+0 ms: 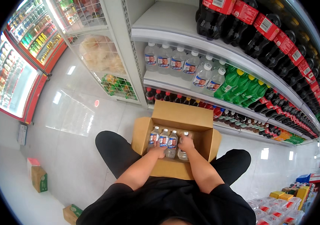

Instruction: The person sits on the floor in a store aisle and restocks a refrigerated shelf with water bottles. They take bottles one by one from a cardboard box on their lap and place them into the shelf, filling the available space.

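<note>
An open cardboard box [182, 111] lies between my knees with its flaps spread. Inside it, several clear plastic bottles [172, 144] with white caps and blue labels lie side by side. My left hand [157, 149] rests at the two leftmost bottles, fingers on their labels; whether it grips one cannot be told. My right hand [186, 143] is closed around the upper part of another clear bottle [183, 154], set a little apart on the right. Similar clear bottles [177, 60] stand on the shelf beyond the box.
Green soda bottles [230, 84] stand beside the clear ones on the shelf [171, 81]. Dark cola bottles [210, 22] fill the shelf above, and more drinks sit below. Wire mesh racks [117, 62] and lit coolers [13, 76] are at left; wrapped bottle packs [272, 209] lie at lower right.
</note>
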A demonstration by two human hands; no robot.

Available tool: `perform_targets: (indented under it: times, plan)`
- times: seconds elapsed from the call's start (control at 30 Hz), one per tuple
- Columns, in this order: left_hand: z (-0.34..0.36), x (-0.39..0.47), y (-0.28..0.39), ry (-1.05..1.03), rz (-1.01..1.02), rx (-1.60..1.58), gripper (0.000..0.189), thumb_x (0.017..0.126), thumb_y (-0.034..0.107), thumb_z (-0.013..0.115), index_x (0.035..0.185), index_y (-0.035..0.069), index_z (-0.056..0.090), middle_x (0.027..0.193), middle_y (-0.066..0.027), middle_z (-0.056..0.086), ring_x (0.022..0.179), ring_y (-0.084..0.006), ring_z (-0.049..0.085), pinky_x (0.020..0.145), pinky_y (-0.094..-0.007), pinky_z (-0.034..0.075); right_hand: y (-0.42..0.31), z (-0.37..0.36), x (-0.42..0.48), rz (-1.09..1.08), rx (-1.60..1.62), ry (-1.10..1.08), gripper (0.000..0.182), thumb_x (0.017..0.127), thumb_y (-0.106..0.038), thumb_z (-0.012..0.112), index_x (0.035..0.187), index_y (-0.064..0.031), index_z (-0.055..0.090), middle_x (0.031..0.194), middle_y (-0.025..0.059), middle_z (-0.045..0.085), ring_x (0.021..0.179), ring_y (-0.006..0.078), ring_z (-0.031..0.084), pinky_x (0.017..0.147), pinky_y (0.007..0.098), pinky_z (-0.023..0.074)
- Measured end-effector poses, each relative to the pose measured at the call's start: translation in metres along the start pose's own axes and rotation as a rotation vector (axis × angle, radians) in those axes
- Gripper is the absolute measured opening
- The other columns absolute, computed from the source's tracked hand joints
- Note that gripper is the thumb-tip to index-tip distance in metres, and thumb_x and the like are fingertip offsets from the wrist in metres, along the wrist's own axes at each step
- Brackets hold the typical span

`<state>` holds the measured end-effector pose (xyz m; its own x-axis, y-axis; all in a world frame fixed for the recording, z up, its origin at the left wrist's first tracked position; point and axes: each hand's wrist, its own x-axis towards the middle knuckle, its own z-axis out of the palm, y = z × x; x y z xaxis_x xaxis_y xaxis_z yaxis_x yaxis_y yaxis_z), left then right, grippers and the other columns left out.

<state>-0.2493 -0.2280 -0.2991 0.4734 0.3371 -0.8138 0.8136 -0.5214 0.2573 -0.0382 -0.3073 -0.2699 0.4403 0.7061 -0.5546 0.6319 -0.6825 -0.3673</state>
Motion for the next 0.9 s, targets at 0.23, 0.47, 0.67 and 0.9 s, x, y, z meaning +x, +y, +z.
perform_targets:
  times: [0.23,0.47,0.67,0.9]
  plan:
    - [0.002,0.005,0.013,0.006,-0.007,-0.034,0.077,0.094,0.024,0.061,0.165,0.04,0.038,0.179,-0.0217,-0.001,0.165,-0.0448,-0.006,0.126,-0.0611,0.03,-0.074,-0.11,-0.055,-0.437,0.157,0.467,0.053,0.083,-0.017,0.081,0.133,-0.0191,0.065,0.135,0.0283,0.053,0.114,0.0509,0.064,0.096,0.0557,0.0582]
    - [0.008,0.017,0.0,0.031,0.043,-0.071,0.071,0.095,0.029,0.065,0.162,0.035,0.044,0.175,-0.034,0.004,0.161,-0.0551,-0.006,0.131,-0.0603,0.011,-0.181,-0.246,-0.075,-0.826,0.176,1.099,0.057,0.083,-0.009,0.083,0.137,-0.0181,0.067,0.141,0.0257,0.053,0.123,0.0459,0.062,0.094,0.0489,0.0585]
    - [0.017,0.032,-0.005,0.066,0.084,-0.031,0.068,0.096,0.034,0.063,0.162,0.034,0.045,0.175,-0.0332,0.006,0.162,-0.0537,-0.005,0.131,-0.0608,0.011,-0.202,-0.277,-0.036,-0.776,-0.119,1.249,0.065,0.079,-0.014,0.088,0.14,-0.0248,0.066,0.146,0.0265,0.05,0.126,0.0416,0.063,0.083,0.0447,0.0621]
    - [-0.004,0.003,0.01,0.006,0.001,-0.082,0.066,0.1,0.022,0.056,0.164,0.036,0.044,0.18,-0.0207,-0.001,0.165,-0.0424,-0.006,0.129,-0.0573,0.025,-0.202,-0.269,-0.014,-0.528,-0.336,1.299,0.076,0.079,-0.021,0.087,0.149,-0.0229,0.058,0.155,0.0299,0.043,0.148,0.0471,0.041,0.112,0.0652,0.0418]
